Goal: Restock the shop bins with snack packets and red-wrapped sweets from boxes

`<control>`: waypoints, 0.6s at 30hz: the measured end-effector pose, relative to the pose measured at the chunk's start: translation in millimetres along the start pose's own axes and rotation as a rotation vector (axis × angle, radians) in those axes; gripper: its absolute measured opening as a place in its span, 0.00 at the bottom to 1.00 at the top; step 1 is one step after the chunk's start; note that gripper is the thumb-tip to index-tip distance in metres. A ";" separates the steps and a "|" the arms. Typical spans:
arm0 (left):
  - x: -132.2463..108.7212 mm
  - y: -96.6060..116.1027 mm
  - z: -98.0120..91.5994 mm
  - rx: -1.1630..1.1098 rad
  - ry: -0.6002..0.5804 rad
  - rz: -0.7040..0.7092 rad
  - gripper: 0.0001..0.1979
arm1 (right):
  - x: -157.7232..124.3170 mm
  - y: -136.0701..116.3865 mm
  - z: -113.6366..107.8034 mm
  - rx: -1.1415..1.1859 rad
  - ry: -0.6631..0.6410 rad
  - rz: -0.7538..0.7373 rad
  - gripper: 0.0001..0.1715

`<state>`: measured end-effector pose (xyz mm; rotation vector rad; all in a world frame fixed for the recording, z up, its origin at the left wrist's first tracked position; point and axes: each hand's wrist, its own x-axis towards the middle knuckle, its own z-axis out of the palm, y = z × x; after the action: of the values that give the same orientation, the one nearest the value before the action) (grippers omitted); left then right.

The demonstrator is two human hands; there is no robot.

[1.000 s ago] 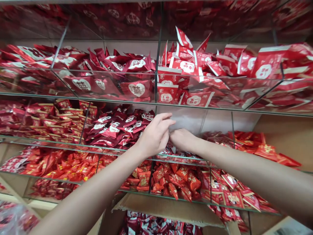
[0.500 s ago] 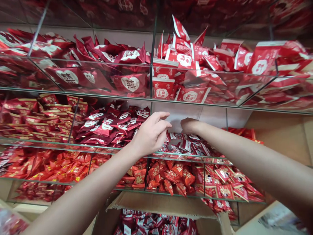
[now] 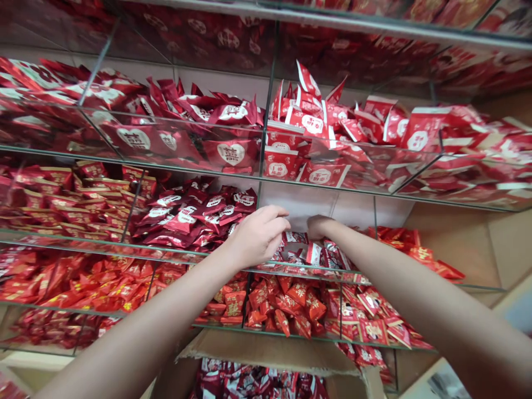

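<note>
My left hand [image 3: 264, 235] hangs over the front of a middle-shelf compartment, its fingers half bent and loosely apart, with nothing visible in them. Just beneath it lie small dark red and white candy packets [image 3: 313, 254]. My right hand [image 3: 319, 227] reaches down to the same packets near the compartment's back; its fingers are turned away and hidden. To the left, behind a divider, is a pile of maroon packets [image 3: 185, 216] with white labels. Below the shelf, an open cardboard box [image 3: 266, 346] holds more dark red and white packets [image 3: 257, 382].
Clear shelf panels and dividers [image 3: 270, 111] frame each compartment. Above are larger red packets [image 3: 320, 174]; below are orange-red wrapped pieces [image 3: 286, 305]. Bright red packets [image 3: 415, 249] fill the compartment to the right. A glass shelf edge [image 3: 307, 270] runs under both wrists.
The view has shifted, so the shelves sit slightly lower in the picture. My right hand has sunk closer to the packets. My left hand stays over the same compartment, its fingers drawn closer together.
</note>
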<state>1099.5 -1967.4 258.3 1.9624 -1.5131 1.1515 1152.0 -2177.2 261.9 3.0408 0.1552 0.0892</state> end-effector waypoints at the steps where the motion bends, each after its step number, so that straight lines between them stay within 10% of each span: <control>1: 0.0 -0.6 -0.1 0.008 -0.012 0.001 0.10 | -4.1 -0.1 -6.1 -0.021 -0.005 0.031 0.14; 6: -0.9 6.3 0.7 -0.031 0.008 -0.032 0.16 | -41.2 -10.5 -40.3 -0.077 0.182 0.001 0.22; 13: 1.8 63.6 20.0 -0.754 0.143 -0.738 0.31 | -121.8 -62.4 -30.3 0.443 0.696 -0.327 0.24; 18: 7.0 78.4 5.8 -1.375 0.247 -0.905 0.31 | -154.6 -76.0 -21.6 1.013 0.549 -0.411 0.31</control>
<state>1029.2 -2001.7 247.8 1.1230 -0.6717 -0.1242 989.6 -2116.1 267.6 3.7186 1.1772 1.1208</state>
